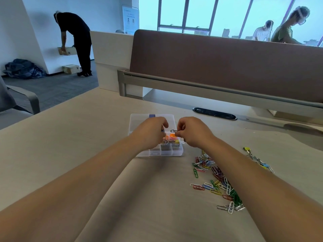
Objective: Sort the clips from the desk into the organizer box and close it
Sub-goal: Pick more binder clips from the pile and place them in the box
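Head view: left hand (152,132) and right hand (194,132) each pinch a clip (173,131) over the open organizer box (157,152); paper clips (205,163) lie unsorted

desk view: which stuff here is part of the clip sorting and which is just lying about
Job: organizer box, open, some clips inside; loose paper clips; binder clips at far right; dark clip pinched by right hand.
Lying about: cable port; divider panel; chair.
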Tool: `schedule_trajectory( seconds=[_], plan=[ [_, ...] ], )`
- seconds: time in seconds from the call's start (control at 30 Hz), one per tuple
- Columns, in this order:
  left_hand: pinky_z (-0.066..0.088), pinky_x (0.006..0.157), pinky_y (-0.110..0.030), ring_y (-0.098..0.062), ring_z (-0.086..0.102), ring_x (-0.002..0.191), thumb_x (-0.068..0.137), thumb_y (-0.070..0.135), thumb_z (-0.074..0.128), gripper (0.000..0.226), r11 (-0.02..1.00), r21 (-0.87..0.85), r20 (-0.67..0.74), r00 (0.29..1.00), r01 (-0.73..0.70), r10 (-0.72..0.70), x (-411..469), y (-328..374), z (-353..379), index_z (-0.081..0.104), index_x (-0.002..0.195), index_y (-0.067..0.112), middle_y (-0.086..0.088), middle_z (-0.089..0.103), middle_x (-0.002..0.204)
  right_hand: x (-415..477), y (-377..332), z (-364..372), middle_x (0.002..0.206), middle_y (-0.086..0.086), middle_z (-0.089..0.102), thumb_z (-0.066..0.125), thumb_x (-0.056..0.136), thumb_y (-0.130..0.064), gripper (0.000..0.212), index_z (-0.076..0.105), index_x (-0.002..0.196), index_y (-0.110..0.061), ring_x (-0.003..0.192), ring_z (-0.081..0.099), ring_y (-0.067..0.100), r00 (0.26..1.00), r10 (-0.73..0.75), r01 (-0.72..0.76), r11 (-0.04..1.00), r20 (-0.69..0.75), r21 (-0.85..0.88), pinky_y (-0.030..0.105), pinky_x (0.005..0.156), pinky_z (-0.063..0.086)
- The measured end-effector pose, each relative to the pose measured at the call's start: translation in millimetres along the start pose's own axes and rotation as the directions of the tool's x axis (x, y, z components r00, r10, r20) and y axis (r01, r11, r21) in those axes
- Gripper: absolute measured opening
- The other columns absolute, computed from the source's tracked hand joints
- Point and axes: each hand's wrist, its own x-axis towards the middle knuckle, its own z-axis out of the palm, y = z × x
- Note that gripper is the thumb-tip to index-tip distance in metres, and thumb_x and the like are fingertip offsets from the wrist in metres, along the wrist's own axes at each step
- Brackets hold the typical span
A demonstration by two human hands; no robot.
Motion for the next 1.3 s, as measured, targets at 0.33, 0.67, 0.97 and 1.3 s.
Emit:
schedule_trajectory(
  seconds=[0.33, 0.67, 0.97, 1.3],
  plan=[
    [0.045, 0.085, -0.022, -0.018, 0.061, 0.088, 0.089, 0.008, 0.062, 0.027, 0.997, 0.065, 0.018, 0.999, -0.039, 0.038, 3.7, 1.0, 1.5, 0.07, 0.113, 0.016, -0.003, 0.068, 0.112, 3.4, 2.6, 2.4, 0.105, 0.007, 0.066, 0.067, 0.09, -0.012, 0.015, 0.063, 0.105, -0.015, 0.088, 0.06, 0.019, 0.999, 0.025, -0.023, 0.999, -0.043, 0.028, 0.026, 0.075, 0.048],
    [0.051, 0.096, -0.033, -0.017, 0.062, 0.09, 0.089, 0.021, 0.067, 0.028, 1.0, 0.012, -0.014, 1.0, -0.008, 0.008, 0.4, -0.2, 2.8, 0.064, 0.116, 0.019, -0.001, 0.069, 0.11, 6.7, 4.1, 1.9, 0.102, 0.007, 0.072, 0.063, 0.092, -0.009, 0.017, 0.075, 0.104, -0.011, 0.087, 0.065, 0.019, 1.0, 0.017, -0.017, 0.995, 0.003, 0.101, 0.028, 0.079, 0.053],
    [0.046, 0.086, -0.026, -0.016, 0.054, 0.087, 0.085, 0.026, 0.072, 0.025, 0.995, 0.095, -0.029, 0.999, -0.02, 0.023, -1.9, -2.3, 2.8, 0.068, 0.108, 0.017, -0.001, 0.064, 0.109, 11.7, 3.3, 8.6, 0.102, 0.008, 0.073, 0.064, 0.092, -0.011, 0.018, 0.075, 0.106, -0.01, 0.086, 0.066, 0.018, 0.997, 0.029, -0.033, 0.997, 0.073, 0.064, 0.027, 0.077, 0.05],
    [0.042, 0.079, -0.023, -0.017, 0.056, 0.088, 0.084, 0.03, 0.072, 0.022, 0.992, 0.124, 0.026, 0.999, 0.025, -0.029, -3.3, -11.5, 2.9, 0.07, 0.102, 0.017, 0.001, 0.062, 0.099, 14.5, -3.0, 12.8, 0.102, 0.009, 0.07, 0.065, 0.091, -0.01, 0.017, 0.073, 0.105, -0.009, 0.085, 0.061, 0.018, 0.996, -0.002, 0.002, 1.0, 0.093, 0.0, 0.026, 0.073, 0.045]
  ],
)
